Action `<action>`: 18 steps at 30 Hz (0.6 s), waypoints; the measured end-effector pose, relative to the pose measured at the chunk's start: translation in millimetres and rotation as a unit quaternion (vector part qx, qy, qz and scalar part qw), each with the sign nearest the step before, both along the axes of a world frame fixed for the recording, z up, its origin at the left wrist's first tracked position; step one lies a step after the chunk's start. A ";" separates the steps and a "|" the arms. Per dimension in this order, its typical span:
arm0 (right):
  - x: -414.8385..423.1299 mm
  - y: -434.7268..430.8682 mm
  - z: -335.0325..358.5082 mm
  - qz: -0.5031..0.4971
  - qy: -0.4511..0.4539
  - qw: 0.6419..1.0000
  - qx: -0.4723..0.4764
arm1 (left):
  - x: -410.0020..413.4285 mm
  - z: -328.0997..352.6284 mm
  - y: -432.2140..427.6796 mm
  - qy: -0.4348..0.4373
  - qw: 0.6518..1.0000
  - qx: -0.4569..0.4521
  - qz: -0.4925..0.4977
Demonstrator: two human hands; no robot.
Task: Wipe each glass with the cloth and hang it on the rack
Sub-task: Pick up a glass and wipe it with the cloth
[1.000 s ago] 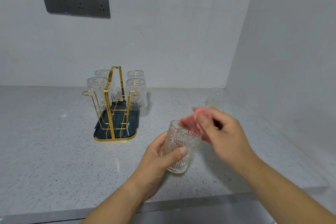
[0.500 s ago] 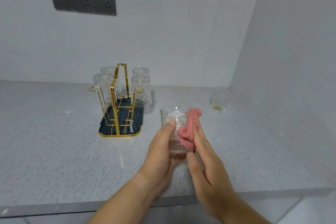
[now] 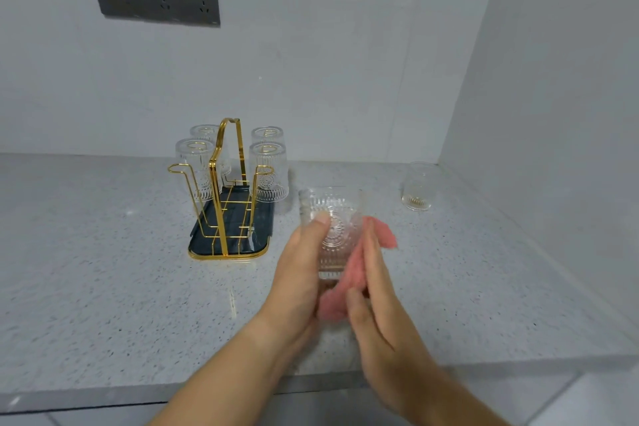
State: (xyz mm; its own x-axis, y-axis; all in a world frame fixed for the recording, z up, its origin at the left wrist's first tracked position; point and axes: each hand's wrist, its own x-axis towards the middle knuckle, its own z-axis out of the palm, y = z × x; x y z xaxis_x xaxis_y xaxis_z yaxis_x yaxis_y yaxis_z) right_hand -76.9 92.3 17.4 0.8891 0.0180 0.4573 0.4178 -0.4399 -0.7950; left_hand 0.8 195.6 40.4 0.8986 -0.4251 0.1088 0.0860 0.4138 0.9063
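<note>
My cloth has slid down from the rim along the glass!
My left hand grips the glass, thumb curled round; my right hand, fingers straight, presses the cloth against its opposite side; the rack stands ahead-left.

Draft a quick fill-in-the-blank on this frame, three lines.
The left hand grips a glass while the right hand presses a ____ cloth against it.
____ upside-down glasses hang on the gold rack.
A spare glass stands on the counter by the ____ wall.
Missing: pink; four; right.
</note>
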 end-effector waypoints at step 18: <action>21.1 -8.9 33.0 -0.055 0.052 0.981 0.180 | -0.2 -6.0 -2.7 0.040 0.999 -0.011 -0.015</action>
State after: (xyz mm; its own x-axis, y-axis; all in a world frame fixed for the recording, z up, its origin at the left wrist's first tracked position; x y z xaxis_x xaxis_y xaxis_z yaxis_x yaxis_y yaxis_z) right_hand -55.8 83.4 50.5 0.9188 -0.2275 0.3225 0.2912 -0.1607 -0.9431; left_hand 0.6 193.0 34.4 0.8912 -0.4512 0.0461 0.1712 0.4287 0.8871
